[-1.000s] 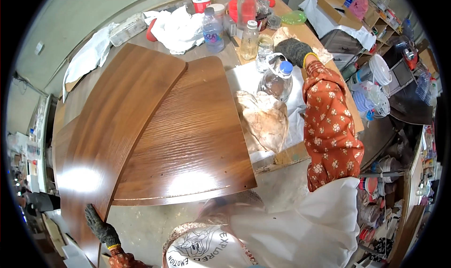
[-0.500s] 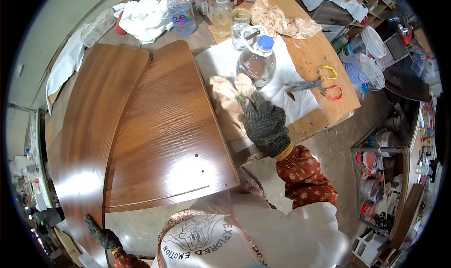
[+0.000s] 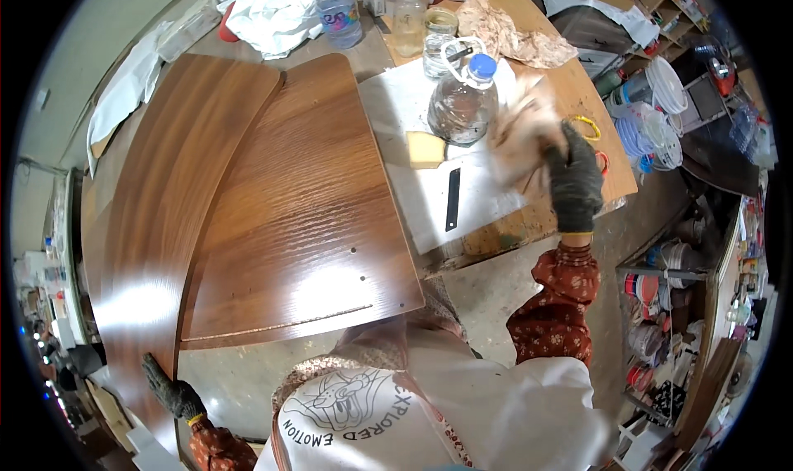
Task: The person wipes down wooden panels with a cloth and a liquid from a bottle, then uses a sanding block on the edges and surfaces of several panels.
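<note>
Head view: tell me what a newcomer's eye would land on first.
Probably the glossy curved panel at left, lying over a wider panel. Next, the blurred tan cloth in the gloved right hand, right of the blue-capped jug. Then the left hand, also gloved, at the curved panel's near end.

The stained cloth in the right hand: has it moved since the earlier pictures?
Yes, rightward: the cloth lay lower left of the blue-capped jug; now the right hand holds it to the jug's right.
</note>
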Motion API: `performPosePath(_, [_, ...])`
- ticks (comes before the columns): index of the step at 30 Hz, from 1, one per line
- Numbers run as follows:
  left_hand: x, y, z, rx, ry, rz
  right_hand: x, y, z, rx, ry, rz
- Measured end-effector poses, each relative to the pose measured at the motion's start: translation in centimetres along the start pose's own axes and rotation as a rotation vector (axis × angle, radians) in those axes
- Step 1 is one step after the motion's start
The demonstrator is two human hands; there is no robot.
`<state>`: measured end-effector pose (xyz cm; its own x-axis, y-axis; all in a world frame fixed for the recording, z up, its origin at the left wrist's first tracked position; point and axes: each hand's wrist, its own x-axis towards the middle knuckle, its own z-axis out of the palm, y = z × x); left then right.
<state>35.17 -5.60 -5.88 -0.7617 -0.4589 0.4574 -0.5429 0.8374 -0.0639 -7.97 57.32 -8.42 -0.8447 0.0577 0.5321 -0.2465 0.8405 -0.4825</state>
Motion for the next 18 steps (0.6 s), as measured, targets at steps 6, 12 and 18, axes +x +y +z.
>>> performPosePath(6, [0.0,0.4,-1.3,0.176,-0.007,-0.006,-0.4,-11.4,2.9,0.223,-0.235,-0.358])
performPosePath(12, [-0.7,-1.1,0.2,0.156,0.023,-0.020,-0.5,-13.7,10.4,-0.370,-0.492,-0.778])
performPosePath(18, [0.6,-0.5,-2.2,0.244,-0.078,-0.059,0.0,-14.3,10.7,-0.312,-0.511,-0.832])
